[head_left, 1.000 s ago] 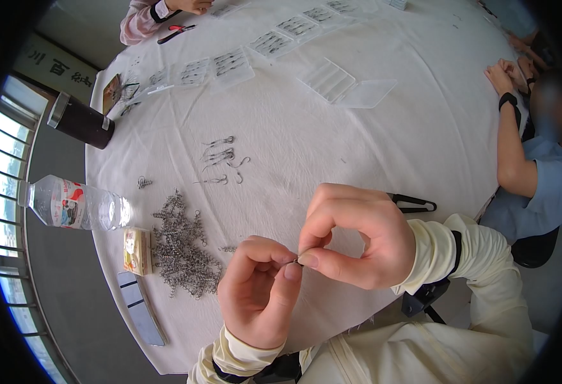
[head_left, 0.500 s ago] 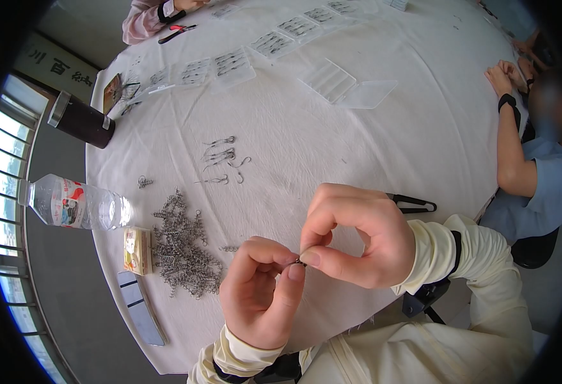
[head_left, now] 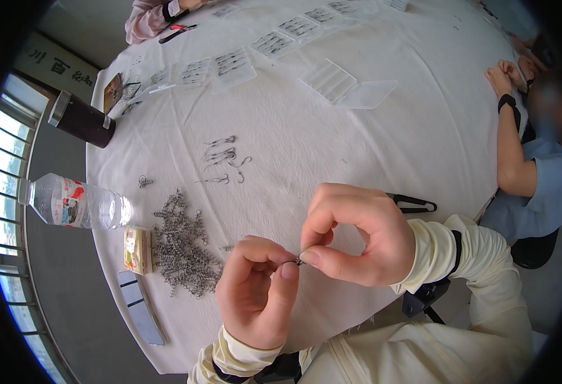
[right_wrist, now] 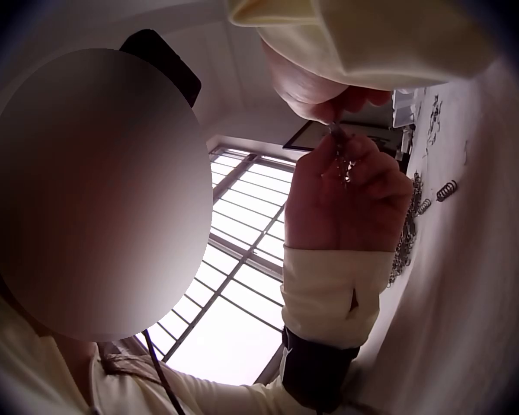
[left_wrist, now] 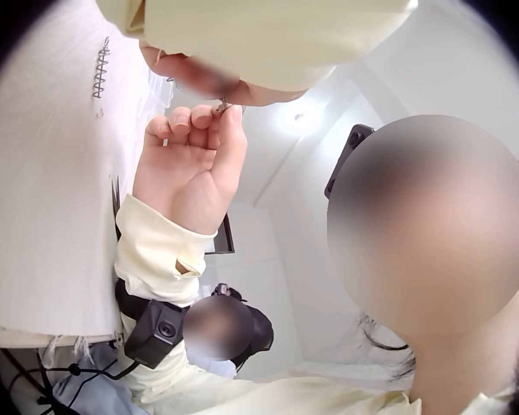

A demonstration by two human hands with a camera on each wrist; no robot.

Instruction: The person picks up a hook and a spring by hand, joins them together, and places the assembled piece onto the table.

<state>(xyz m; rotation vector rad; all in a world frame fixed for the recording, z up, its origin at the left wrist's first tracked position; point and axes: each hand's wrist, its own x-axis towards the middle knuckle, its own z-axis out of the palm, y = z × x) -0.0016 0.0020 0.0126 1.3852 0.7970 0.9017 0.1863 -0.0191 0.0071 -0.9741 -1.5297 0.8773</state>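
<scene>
Both hands meet over the near part of the white-covered table. Between thumb and fingertips the left hand [head_left: 255, 291] pinches a small dark metal piece [head_left: 298, 261]. The right hand [head_left: 364, 240] pinches the same piece from the other side, its thumb against the index finger. In the right wrist view a shiny bit of metal [right_wrist: 344, 169] hangs at the left hand's fingers; its exact shape is unclear. Left of the hands lies a heap of wire springs [head_left: 182, 253]. Beyond them are several fish hooks [head_left: 220, 157] in a loose group.
A clear bottle [head_left: 79, 203], a small packet [head_left: 137, 251] and a grey strip [head_left: 141, 308] lie along the left edge, a dark tumbler [head_left: 82, 120] farther back. Clear boxes [head_left: 233, 69] of hooks cross the far side. Black-handled scissors or pliers [head_left: 412, 203] lie behind the right hand.
The left hand has shifted very slightly left, and a little more of the metal piece shows between the fingertips. The right hand is almost unmoved.
</scene>
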